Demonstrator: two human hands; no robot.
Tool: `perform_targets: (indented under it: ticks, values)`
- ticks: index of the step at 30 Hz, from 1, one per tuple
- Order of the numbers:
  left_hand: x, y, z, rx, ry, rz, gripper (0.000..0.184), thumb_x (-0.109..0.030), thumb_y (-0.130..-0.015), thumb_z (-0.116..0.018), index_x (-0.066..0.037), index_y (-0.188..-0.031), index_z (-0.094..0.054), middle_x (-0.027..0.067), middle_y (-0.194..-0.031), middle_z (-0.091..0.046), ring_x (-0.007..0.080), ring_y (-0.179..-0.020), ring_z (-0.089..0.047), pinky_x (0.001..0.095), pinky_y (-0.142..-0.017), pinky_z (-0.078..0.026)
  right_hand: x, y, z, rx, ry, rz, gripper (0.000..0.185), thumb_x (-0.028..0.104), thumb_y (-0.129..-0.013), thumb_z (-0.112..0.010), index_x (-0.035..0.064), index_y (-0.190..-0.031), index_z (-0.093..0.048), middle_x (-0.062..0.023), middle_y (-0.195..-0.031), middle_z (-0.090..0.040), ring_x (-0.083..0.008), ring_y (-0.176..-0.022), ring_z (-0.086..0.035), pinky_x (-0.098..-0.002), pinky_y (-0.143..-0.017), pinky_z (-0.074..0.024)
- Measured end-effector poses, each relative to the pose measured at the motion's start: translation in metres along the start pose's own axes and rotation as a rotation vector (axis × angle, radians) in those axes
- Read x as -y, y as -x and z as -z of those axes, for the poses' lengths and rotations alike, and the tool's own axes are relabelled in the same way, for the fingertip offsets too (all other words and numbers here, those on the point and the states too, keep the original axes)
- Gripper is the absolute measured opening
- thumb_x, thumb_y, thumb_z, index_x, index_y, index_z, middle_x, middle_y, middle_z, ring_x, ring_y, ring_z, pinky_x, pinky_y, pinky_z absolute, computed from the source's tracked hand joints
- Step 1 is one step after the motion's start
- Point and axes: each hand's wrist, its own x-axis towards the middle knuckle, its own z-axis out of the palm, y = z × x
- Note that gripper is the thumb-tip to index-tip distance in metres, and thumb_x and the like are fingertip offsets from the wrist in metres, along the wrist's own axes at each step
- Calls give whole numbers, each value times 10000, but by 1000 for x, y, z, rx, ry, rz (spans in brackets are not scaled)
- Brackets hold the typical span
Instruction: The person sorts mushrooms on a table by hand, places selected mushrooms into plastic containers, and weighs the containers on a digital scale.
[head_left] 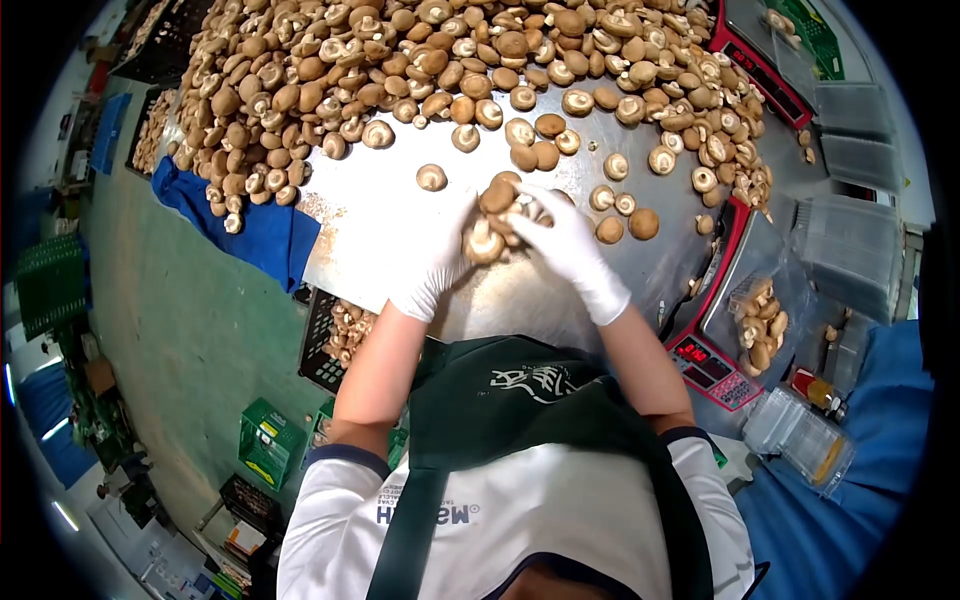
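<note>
Both my hands wear white gloves and meet over the steel table (pixel 375 215). My left hand (pixel 446 255) is curled around several brown mushrooms (pixel 484 243), one with its pale stem facing up. From the other side, my right hand (pixel 566 238) closes its fingers on mushrooms of the same cluster; its fingertips partly hide them. Just beyond the hands lies a single mushroom (pixel 431 178) with its underside up. A few loose mushrooms (pixel 612 197) rest to the right of my right hand.
A large mushroom heap (pixel 330 70) covers the table's far side. At right, a red scale (pixel 700 362) carries a clear tray of mushrooms (pixel 762 322). Clear plastic boxes (pixel 848 250) are stacked beyond it. A blue cloth (pixel 240 222) hangs at the left edge, above a black crate (pixel 322 350).
</note>
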Motion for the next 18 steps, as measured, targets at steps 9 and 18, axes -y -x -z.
perform_targets:
  ticks: [9,18]
  values:
    - [28,34,7,58,210,117,412,-254,-1032,-467,32,-1327,-500,196,-1227,-628,316,-1035,-675,522,-959,-538,-33,24,-10,22,-245,-140,190,138,-942,-631,-14,-1031,-701,-38,-818,-664,-83,-700,-583,-249,-627,-484]
    - [33,40,-1,124,148,95,484,-308,-1034,-435,40,-1370,-454,209,-1230,-617,318,-1048,-657,447,-901,-563,-20,40,-7,-48,-177,-89,173,164,-907,-685,2,-964,-707,-36,-795,-689,-83,-708,-613,-250,-658,-495]
